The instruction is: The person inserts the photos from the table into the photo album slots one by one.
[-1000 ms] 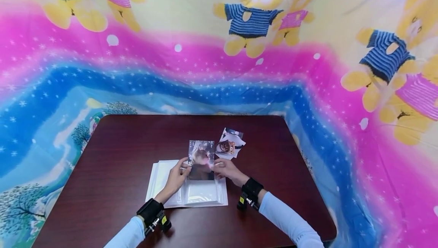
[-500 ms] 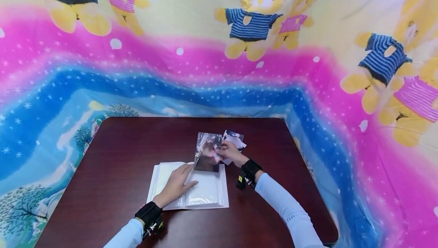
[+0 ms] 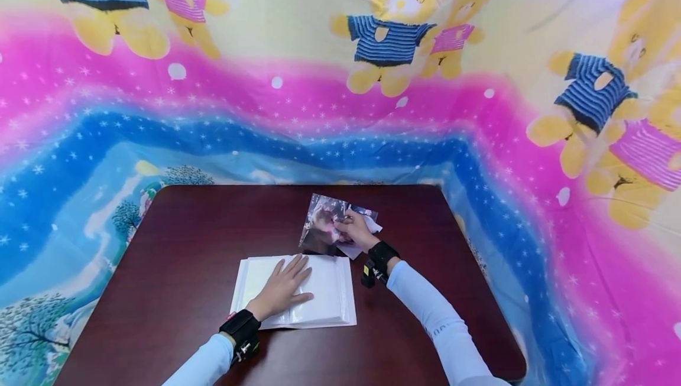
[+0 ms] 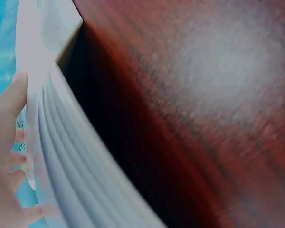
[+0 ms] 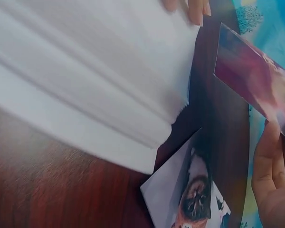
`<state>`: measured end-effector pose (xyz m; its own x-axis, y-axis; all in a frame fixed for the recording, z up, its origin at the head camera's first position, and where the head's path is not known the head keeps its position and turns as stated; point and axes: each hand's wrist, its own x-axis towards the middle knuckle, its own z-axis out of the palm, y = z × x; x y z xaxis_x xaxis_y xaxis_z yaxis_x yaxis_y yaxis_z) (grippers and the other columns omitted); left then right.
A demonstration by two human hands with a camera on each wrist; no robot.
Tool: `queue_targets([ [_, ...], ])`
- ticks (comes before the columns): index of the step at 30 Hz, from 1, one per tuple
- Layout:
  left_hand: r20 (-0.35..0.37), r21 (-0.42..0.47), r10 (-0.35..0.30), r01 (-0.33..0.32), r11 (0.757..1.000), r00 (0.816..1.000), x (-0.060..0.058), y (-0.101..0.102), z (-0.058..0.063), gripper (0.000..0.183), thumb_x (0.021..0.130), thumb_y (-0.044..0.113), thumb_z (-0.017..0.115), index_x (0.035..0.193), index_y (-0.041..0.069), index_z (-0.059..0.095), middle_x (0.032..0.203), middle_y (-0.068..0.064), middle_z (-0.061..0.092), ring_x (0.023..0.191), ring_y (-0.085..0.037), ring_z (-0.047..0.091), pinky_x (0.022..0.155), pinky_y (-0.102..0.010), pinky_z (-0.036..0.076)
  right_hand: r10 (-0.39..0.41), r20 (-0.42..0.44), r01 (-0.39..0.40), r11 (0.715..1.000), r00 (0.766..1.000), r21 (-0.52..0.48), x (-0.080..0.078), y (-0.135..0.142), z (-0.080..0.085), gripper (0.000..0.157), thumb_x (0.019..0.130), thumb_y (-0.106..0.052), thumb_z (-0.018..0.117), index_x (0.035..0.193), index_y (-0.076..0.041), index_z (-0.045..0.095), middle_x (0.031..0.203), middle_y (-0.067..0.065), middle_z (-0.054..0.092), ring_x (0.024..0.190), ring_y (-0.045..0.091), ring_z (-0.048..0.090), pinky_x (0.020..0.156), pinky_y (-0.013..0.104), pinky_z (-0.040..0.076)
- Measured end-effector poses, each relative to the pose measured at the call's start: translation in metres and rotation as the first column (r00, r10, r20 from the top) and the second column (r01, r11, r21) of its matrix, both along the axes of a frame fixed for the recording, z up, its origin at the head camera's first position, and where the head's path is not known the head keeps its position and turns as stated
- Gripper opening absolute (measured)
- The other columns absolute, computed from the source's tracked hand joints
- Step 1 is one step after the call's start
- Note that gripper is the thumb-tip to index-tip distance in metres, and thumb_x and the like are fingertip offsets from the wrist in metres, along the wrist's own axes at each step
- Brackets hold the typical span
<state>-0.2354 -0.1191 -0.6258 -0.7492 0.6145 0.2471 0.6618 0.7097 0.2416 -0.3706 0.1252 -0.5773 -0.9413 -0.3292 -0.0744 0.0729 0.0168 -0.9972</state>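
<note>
An open photo album (image 3: 326,294) with clear-sleeved white pages lies on the table. My left hand (image 3: 283,288) rests flat on its pages near the fold, fingers spread. In the left wrist view the album's stacked page edges (image 4: 80,156) stand close beside the fingers. Beyond the album's far edge, my right hand (image 3: 357,232) pinches a printed photo (image 3: 321,223) by its right side. That photo, pinkish and dark, is held above the table in the right wrist view. Under the right hand lie loose photos (image 5: 197,194), one with a dark-faced animal on it, partly covered in the head view.
The dark red-brown table (image 3: 186,244) has rounded corners and reaches to a curtain (image 3: 319,108) printed with bears, which surrounds it at the back and sides.
Both hands were holding the photo over the album; the left let go and flattened onto the pages. My right hand carried the photo away, past the album's far edge toward the loose photos.
</note>
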Motion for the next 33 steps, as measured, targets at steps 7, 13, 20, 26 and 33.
queue_targets([
  [7, -0.019, -0.018, 0.019, -0.020, 1.000, 1.000, -0.005, 0.004, 0.002, 0.072, 0.089, 0.047, 0.068, 0.140, -0.001, 0.053, 0.147, -0.022, 0.046, 0.137, -0.040, 0.039, 0.102, -0.067, 0.032, -0.067, -0.004, 0.067, 0.996, 0.998, 0.059, -0.008, -0.018, -0.003, 0.032, 0.097, 0.000, 0.059, 0.084, -0.007, 0.030, 0.061, 0.000, 0.033, 0.051, 0.023, 0.053, 0.053, 0.039, 0.041],
  [13, -0.054, -0.032, 0.040, -0.042, 0.999, 0.998, -0.009, 0.007, -0.002, 0.069, 0.088, 0.050, 0.068, 0.139, 0.005, 0.055, 0.142, -0.020, 0.050, 0.134, -0.040, 0.041, 0.099, -0.067, 0.033, -0.131, 0.016, 0.129, 0.987, 0.991, 0.092, -0.010, -0.029, -0.006, 0.012, 0.097, 0.001, 0.058, 0.102, 0.002, 0.047, 0.080, 0.010, 0.059, 0.063, 0.019, 0.060, 0.072, 0.053, 0.055],
  [20, -0.108, 0.036, 0.042, -0.039, 0.999, 0.993, -0.009, 0.007, -0.008, 0.070, 0.084, 0.049, 0.072, 0.137, 0.006, 0.056, 0.138, -0.020, 0.052, 0.130, -0.040, 0.043, 0.097, -0.067, 0.035, -0.170, 0.031, 0.168, 0.984, 0.985, 0.060, -0.011, -0.031, -0.012, 0.031, 0.097, 0.004, 0.057, 0.127, 0.007, 0.047, 0.107, 0.026, 0.064, 0.078, 0.022, 0.064, 0.082, 0.055, 0.055],
  [26, -0.140, 0.061, 0.035, -0.027, 0.998, 0.990, -0.010, 0.007, -0.014, 0.071, 0.084, 0.048, 0.073, 0.137, 0.006, 0.054, 0.137, -0.021, 0.052, 0.129, -0.041, 0.043, 0.096, -0.067, 0.036, -0.099, 0.049, 0.090, 0.983, 0.994, 0.160, -0.009, -0.028, -0.022, 0.025, 0.097, 0.004, 0.057, 0.120, 0.007, 0.048, 0.084, 0.010, 0.054, 0.076, 0.022, 0.063, 0.076, 0.046, 0.058],
  [33, -0.088, 0.060, 0.029, -0.024, 0.998, 0.996, -0.009, 0.003, -0.011, 0.070, 0.085, 0.046, 0.074, 0.139, 0.007, 0.053, 0.140, -0.020, 0.050, 0.133, -0.043, 0.040, 0.099, -0.068, 0.034, -0.090, 0.029, 0.085, 0.985, 0.996, 0.151, -0.008, -0.021, -0.020, 0.026, 0.097, 0.005, 0.057, 0.121, 0.007, 0.048, 0.086, 0.012, 0.058, 0.071, 0.028, 0.064, 0.076, 0.051, 0.057],
])
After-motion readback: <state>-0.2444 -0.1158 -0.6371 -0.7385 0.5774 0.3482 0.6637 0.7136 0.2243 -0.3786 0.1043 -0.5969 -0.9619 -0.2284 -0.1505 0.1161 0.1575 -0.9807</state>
